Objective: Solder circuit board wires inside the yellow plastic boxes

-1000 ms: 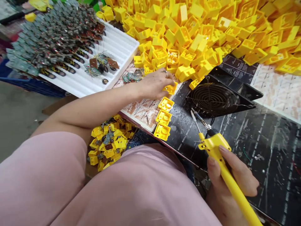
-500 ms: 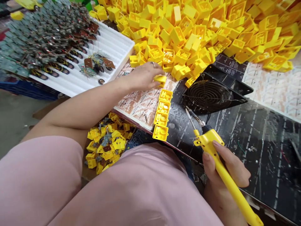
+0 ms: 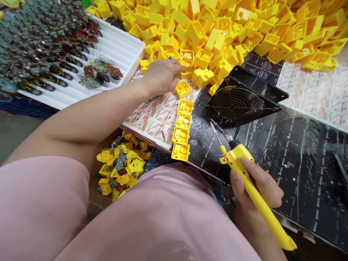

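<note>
At the far left, a dense heap of boards (image 3: 40, 43) with wires and small wheel-like round parts covers most of a white tray (image 3: 127, 47), and a blue crate (image 3: 25, 107) shows below it. On the tray's right part, a few loose boards (image 3: 100, 74) lie in a tangle of thin wires. Nearer to me, below the edge of the surface (image 3: 301, 159), sits a pile (image 3: 123, 165) of yellow cases mixed with grey and brown pieces.

My left hand (image 3: 163, 77), a ring on one finger, is at the near edge of a big heap (image 3: 206, 25) of yellow cases. Its fingers are bent, one reaching right among the cases; I cannot tell whether they pinch anything. Just beside them, on the near side, one case (image 3: 183, 89) sits open side up. Nearer still, a row (image 3: 181, 135) of four cases runs toward me, open sides up, where the patterned and black parts of the surface meet.

Right of the row stands a black fan (image 3: 236, 103) with a round wire guard. My right hand (image 3: 265, 185) grips a yellow iron (image 3: 255, 194), thumb and fingers pressed on its sides, its two slim tips pointing far left, near the fan. At the far right lies a dark tool (image 3: 342, 170), cut off by the view's edge.
</note>
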The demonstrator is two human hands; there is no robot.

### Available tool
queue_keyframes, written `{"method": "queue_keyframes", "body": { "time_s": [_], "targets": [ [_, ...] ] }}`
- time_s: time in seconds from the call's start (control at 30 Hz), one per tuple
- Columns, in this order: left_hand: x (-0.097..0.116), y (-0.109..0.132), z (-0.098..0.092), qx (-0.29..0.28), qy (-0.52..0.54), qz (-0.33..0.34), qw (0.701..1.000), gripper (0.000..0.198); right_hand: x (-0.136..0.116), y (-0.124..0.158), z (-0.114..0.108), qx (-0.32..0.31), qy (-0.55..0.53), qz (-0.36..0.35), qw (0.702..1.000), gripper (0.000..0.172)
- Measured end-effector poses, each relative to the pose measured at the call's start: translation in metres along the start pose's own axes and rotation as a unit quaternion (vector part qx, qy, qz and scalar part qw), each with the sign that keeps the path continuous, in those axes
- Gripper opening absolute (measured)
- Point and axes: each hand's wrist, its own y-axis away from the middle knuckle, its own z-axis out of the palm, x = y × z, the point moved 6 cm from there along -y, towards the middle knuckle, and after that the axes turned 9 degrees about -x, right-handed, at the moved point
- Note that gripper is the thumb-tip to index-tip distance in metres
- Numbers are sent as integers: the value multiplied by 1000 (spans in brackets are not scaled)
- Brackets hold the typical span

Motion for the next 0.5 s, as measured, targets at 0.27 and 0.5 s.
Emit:
{"method": "queue_keyframes", "body": {
  "time_s": [0.27,0.5],
  "targets": [
    [6,-35,12,-134,-86,96,983,52,0,6,-3,7,-1,32,999,31],
    [28,-25,0,-81,-4,157,984,43,-4,12,-7,24,31,12,999,30]
  ]
}}
